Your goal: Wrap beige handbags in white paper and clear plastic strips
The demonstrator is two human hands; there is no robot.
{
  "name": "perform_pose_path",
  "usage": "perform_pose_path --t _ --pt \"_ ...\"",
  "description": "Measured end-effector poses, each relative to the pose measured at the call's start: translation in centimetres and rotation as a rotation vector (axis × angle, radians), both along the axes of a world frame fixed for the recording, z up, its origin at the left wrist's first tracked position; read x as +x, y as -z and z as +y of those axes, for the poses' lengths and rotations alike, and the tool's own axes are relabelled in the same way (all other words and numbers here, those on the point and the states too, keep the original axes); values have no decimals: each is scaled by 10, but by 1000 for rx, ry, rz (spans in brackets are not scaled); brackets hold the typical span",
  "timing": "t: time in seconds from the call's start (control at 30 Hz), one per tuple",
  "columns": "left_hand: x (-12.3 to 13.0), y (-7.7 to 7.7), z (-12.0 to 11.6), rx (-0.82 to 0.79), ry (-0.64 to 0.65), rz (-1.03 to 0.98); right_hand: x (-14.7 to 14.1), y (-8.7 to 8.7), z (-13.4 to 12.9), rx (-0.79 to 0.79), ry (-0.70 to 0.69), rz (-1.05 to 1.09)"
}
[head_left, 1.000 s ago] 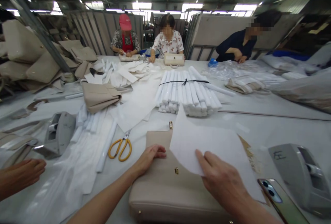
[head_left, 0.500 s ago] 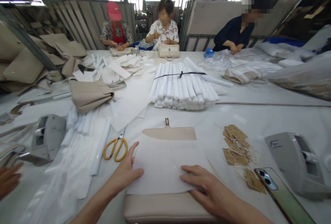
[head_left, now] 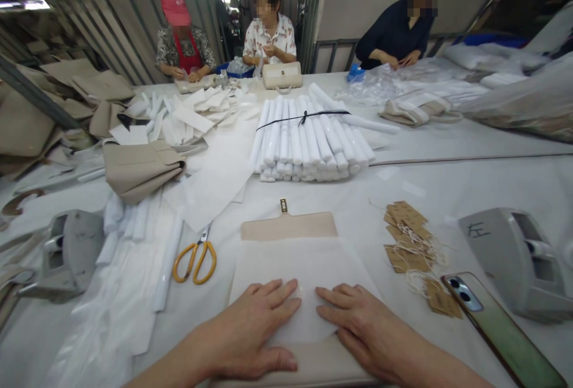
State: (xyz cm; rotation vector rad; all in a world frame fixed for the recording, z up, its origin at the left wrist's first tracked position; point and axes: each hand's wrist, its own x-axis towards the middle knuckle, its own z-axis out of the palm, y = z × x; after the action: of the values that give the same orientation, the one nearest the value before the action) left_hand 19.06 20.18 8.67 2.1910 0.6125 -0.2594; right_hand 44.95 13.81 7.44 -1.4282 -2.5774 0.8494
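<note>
Directly before me lies a beige bag [head_left: 313, 364] with its flap [head_left: 289, 226] spread away from me, a small metal clasp [head_left: 283, 205] at the flap's far edge. A white paper sheet [head_left: 295, 259] covers much of the flap and the bag's upper part. My left hand [head_left: 264, 325] presses on the sheet with fingers outstretched, its thumb over the beige bag. Across from it, my right hand [head_left: 358, 322] rests on the sheet's right side, fingers extended too. Neither hand grasps anything. Part of the bag is hidden under my hands and forearms.
Yellow-handled scissors [head_left: 196, 259] lie left; brown tags [head_left: 409, 239], a phone [head_left: 496, 322] and a tape dispenser [head_left: 519, 259] are right. Another dispenser [head_left: 74, 251] stands far left. A tied bundle of white rolls [head_left: 308, 137] is ahead. Several people sit across the table.
My left hand has moved right from the sheet's left edge to its middle. My right hand stays on the sheet. The view has shifted slightly, and another hand at far left is gone from view.
</note>
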Motion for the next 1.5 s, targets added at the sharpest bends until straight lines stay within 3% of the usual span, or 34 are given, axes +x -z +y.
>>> perform_pose_path --t 0.1,0.3,0.43,0.67,0.8,1.03,1.27,1.5 --pt "4 -3 2 -15 65 35 2 -2 0 -16 -15 19" --pt "6 -6 -2 3 73 72 2 -1 -3 -41 -16 28" --pt "9 -3 -3 9 71 98 1 1 -6 -78 -3 35" --pt "12 7 -4 7 58 141 4 -13 3 -253 53 89" --pt "10 14 -1 -11 81 109 4 3 14 -218 109 103" --pt "9 22 6 -47 113 90 -6 35 19 61 -135 -159" --pt "9 30 13 -156 149 80 -3 43 20 60 -191 -139" --pt "16 41 13 -26 122 68 -15 58 28 71 -303 -187"
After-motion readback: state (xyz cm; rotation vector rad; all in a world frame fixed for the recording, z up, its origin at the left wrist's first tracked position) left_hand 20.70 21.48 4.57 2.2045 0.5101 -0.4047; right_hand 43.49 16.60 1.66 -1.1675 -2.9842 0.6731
